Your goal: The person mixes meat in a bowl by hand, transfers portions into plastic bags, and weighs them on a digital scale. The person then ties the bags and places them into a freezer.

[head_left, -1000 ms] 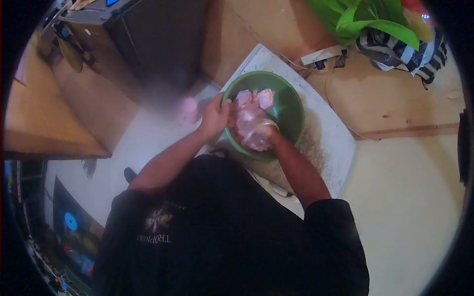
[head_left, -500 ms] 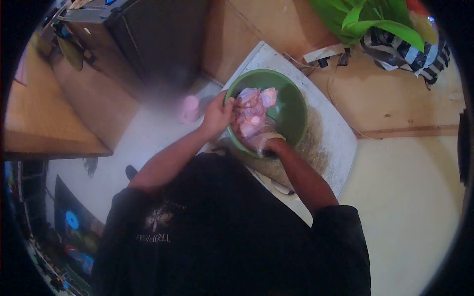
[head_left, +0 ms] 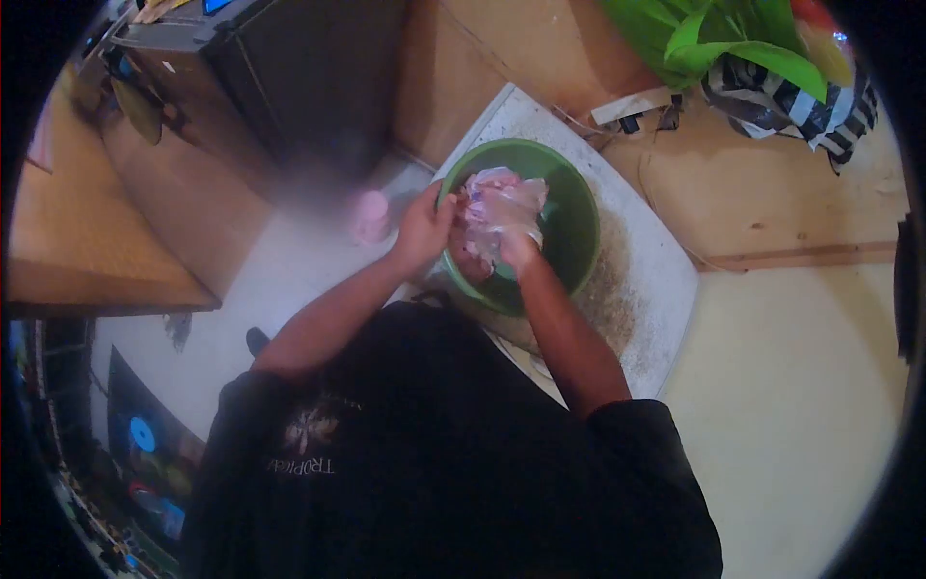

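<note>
The right hand reaches into a deep, round green bowl with a smooth wall. Thin translucent plastic seems to cover its fingers, which are lost among pale pink, wet-looking pieces of raw meat; whether they are clenched or loose cannot be told. The meat lies inside the bowl, towards its left side, partly hidden by that hand. The left hand grasps the bowl's left rim, its fingertips partly out of sight. The bowl rests on a white tabletop with brown, grainy staining, its near edge hidden by a black cloth shirt. The shirt's upside-down print reads "TROPICA", the ending faint. A hazy smear blurs the area beside a pink, cup-like object. A bright green bag and a glossy black-and-white striped bag are at upper right; the green one is cut off.
</note>
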Motion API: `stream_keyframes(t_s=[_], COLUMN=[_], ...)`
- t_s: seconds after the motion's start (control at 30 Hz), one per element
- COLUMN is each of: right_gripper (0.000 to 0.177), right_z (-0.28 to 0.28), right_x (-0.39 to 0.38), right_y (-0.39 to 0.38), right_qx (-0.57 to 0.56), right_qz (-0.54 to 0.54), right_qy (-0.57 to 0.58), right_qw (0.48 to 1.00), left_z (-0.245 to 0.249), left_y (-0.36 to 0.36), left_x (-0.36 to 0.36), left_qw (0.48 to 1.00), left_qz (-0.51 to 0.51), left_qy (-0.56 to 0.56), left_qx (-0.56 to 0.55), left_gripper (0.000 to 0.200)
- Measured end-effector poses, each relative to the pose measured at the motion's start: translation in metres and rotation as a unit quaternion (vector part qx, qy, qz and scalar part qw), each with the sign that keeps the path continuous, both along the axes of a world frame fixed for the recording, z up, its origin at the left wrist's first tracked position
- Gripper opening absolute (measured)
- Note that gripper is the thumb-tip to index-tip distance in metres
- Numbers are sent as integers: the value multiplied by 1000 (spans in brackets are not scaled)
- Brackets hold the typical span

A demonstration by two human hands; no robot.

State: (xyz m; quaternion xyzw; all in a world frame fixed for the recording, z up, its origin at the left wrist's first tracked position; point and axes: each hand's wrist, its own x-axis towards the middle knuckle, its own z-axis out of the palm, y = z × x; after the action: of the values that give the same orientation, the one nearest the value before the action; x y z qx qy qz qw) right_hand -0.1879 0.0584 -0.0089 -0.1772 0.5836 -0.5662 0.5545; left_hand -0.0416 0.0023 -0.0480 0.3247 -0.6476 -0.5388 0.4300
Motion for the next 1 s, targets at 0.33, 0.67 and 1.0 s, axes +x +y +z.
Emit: stream_keyframes(t_s=[0.33,0.67,1.0], right_gripper=[28,32,39], right_z=[3,5,-8], right_x=[-4,-86,1], right_y=[52,-7,21], right_qx=[-57,19,18], right_qz=[303,314,434], right_qy=[702,669,780], right_qw=[642,673,451], left_z=[-15,9,2], left_y=[-5,1,1], left_x=[-3,-1,-2], left_qw=[1000,998,998], left_qz=[8,-9,26], left_qy=[10,-39,-40], left_qx=[-11,45,-30], left_gripper=[33,34,32])
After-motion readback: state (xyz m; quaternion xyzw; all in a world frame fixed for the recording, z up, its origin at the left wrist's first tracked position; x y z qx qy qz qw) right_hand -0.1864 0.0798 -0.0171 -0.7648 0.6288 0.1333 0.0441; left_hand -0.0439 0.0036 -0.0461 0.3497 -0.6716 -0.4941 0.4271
